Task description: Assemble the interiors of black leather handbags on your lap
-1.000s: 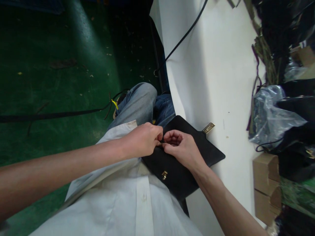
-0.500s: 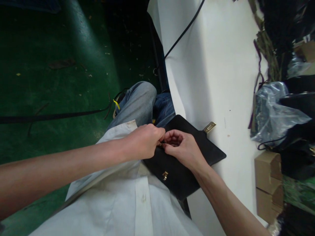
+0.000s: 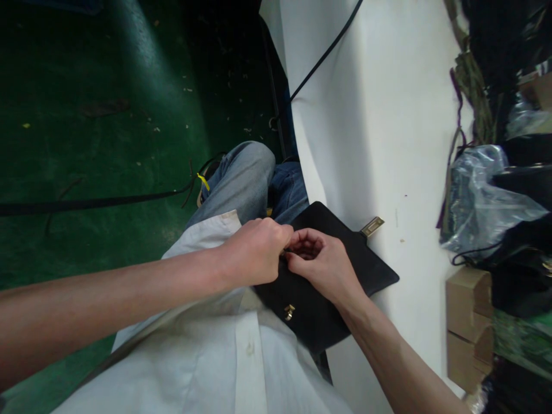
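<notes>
A black bag (image 3: 319,322) with its flap opened out lies partly on my lap and partly on the white table edge. One gold-coloured metal clasp piece (image 3: 372,226) sticks out from the flap's edge, and a small gold turn-lock (image 3: 289,312) sits on the body. Over the bag, my left hand (image 3: 263,250) is closed in a fist, its fingertips meeting those of my right hand (image 3: 321,261). My right hand pinches with thumb and fingers at the same spot. Whatever small thing is between the fingertips is mostly hidden.
On the right, clear plastic bags (image 3: 478,195) lie beside brown cardboard boxes (image 3: 468,328) and dark material. A black cord (image 3: 328,52) crosses the white table (image 3: 401,126). A dark strap (image 3: 95,204) runs across the green floor (image 3: 142,144) at the left.
Both hands stay together over the bag in nearly the same pinch. The view has shifted very slightly; the bag lies as before.
</notes>
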